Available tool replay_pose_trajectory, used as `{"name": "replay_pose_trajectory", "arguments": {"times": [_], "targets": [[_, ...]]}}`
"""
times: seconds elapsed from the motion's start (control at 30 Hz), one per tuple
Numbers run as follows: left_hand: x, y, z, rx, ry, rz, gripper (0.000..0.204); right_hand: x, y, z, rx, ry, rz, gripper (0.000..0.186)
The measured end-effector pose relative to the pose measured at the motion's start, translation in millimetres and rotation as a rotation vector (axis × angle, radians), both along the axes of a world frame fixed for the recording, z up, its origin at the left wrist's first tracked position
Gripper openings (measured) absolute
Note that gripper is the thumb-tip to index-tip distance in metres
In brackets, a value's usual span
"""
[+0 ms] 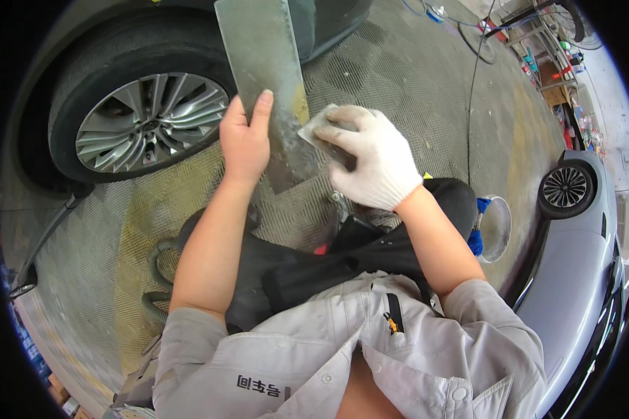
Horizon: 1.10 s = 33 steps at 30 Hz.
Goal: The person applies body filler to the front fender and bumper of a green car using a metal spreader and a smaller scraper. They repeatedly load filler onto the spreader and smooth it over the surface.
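My bare left hand (247, 145) grips the edge of a long, flat, see-through greyish plate (261, 45), its thumb lying on top. The plate tilts away from me, and its lower part carries grey smears and a yellowish patch. On my right hand (377, 155) is a white knitted glove. Its fingers are closed round a small, pale, flat spreader (315, 133), whose edge is at the plate's smeared area. Whether the spreader touches the plate, I cannot tell.
A dark car's wheel (150, 124) stands close on the left. At right are a round pan (495, 229) with blue cloth beside it and a silver-grey car (569, 262). A cable (471, 112) runs over the patterned floor toward shelves (552, 63).
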<state>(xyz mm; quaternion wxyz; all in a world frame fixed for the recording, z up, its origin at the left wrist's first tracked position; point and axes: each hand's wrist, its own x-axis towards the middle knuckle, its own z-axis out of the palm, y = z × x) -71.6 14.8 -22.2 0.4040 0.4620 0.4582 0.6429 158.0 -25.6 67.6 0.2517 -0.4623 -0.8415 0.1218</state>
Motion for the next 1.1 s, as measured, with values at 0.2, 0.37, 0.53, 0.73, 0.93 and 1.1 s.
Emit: {"name": "replay_pose_trajectory", "arguments": {"times": [0.2,0.37,0.53,0.73,0.93,1.1], "targets": [[1,4,-2,-0.018,0.644,-0.115,0.03,7,28,40,-0.004,0.325,-0.042,0.066],[34,6,-31,-0.261,1.022,-0.474,0.037,-39,91,34,-0.046,0.568,-0.06,0.065],[50,-1,-58,-0.235,1.068,-0.644,0.032,-102,152,15,-0.464,1.009,-0.173,0.062],[38,0,-60,-0.213,0.992,-0.614,0.03,-125,172,10,-0.543,1.26,-0.244,0.06],[28,-3,-69,-0.152,0.906,-0.566,0.028,-159,178,3,-0.237,1.123,-0.283,0.062],[27,-9,-74,-0.114,0.877,-0.548,0.025,-155,174,-7,-0.057,0.788,-0.295,0.06]]}}
